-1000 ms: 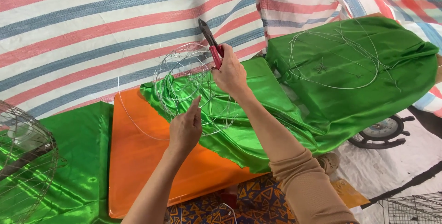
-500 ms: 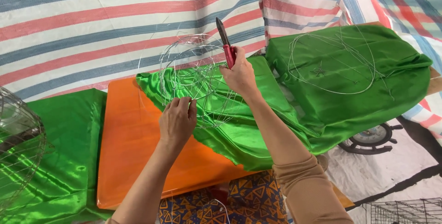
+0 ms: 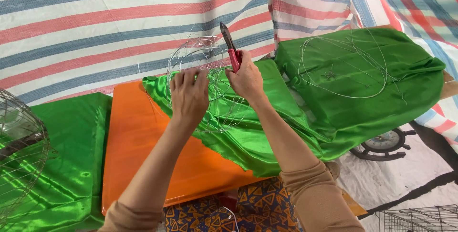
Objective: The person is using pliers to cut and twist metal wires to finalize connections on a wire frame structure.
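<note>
Over orange board (image 3: 143, 155): L hand (image 3: 190, 96) fingers pinch wire frame (image 3: 202, 86); R hand (image 3: 245, 77) fist clamps red pliers (image 3: 230, 46). Frame prob light, springy, bends easy; grip at rim.

Hands: two, left hand (image 3: 189, 96) and right hand (image 3: 246, 78)
Red-handled pliers (image 3: 231, 47): one
Round wire frames: three, held frame (image 3: 202, 62), flat frame (image 3: 341, 67), cage frame (image 3: 21, 151)
Orange board (image 3: 143, 151): one
</note>
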